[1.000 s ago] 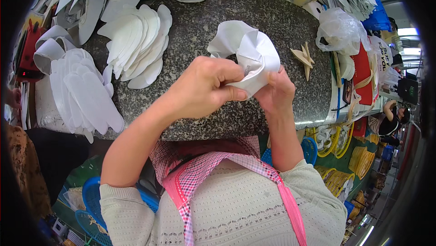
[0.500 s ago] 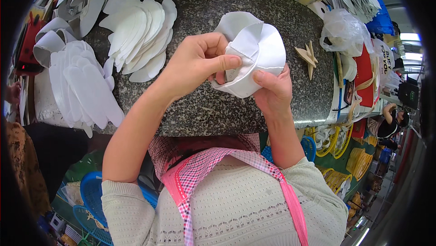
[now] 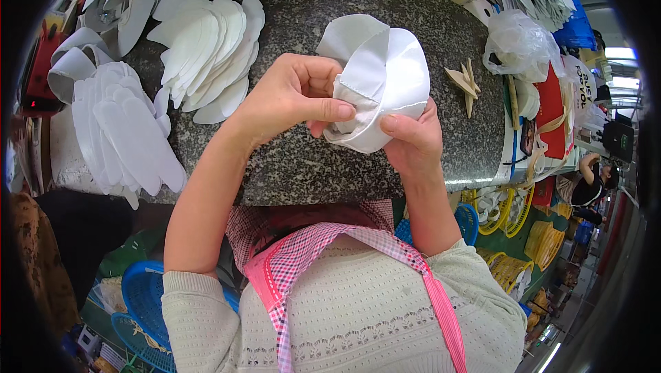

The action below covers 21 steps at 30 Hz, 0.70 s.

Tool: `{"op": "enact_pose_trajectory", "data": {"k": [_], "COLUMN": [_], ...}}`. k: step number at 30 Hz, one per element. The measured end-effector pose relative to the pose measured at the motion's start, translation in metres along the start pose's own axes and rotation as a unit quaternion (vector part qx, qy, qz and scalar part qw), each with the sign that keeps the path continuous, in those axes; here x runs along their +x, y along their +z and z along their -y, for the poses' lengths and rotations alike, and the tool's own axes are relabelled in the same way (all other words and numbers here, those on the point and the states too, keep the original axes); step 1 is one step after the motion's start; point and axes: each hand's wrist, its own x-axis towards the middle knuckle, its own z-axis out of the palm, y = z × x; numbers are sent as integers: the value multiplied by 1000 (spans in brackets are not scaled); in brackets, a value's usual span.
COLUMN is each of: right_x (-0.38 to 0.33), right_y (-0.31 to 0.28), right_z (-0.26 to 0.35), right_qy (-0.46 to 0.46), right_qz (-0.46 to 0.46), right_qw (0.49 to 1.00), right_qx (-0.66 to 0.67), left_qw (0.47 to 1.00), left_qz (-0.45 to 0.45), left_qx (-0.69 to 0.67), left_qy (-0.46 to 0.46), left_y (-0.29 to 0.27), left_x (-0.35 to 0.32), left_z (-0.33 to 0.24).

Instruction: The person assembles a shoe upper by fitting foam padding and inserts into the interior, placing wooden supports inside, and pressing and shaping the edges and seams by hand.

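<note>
A white shoe upper [image 3: 403, 77], curled into a rounded loop with a stitched seam, is held between my hands above the speckled stone worktop [image 3: 330, 183]. My left hand [image 3: 292, 101] pinches its left edge, thumb on the near side and the other fingers curled behind. On the right side, my right hand [image 3: 416, 135] grips the lower edge with its thumb pressed on the front, its other fingers mostly hidden behind. Left of my left hand lies a fanned pile of white insole-shaped pieces [image 3: 210, 46].
More white sole-shaped pieces [image 3: 120, 125] overlap at the table's left edge. Small pointed wooden sticks [image 3: 466, 84] lie right of my hands. A clear plastic bag [image 3: 520, 42] sits at the far right. Blue baskets [image 3: 141, 297] and yellow baskets [image 3: 509, 270] stand below table level.
The shoe upper has turned a little in my hands, and its inner fold now faces me differently. My left thumb has shifted slightly left and downward along the edge.
</note>
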Motion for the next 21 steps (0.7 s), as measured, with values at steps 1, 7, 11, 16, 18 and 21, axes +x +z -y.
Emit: {"op": "enact_pose_trajectory", "data": {"k": [1,7,11,16,18,21], "right_x": [0,3,5,5,4,3], "right_y": [-1,-12,-17,-20,-21,-23], "right_z": [0,3,2,3,2,2], "right_qy": [-2,2,15,8,10,15], "right_qz": [2,26,32,16,14,22], "right_qw": [1000,999,998,1000,1000,1000], "right_qx": [-2,48,46,3,-3,-4], "left_qw": [998,992,999,996,992,994], "left_qz": [-6,-46,-9,-36,-22,-11], "left_qx": [55,103,-29,65,117,68], "left_qy": [13,56,33,56,47,81], "left_y": [-2,3,3,3,1,5], "left_x": [1,4,3,5,6,5], "left_z": [1,2,3,8,12,13]}}
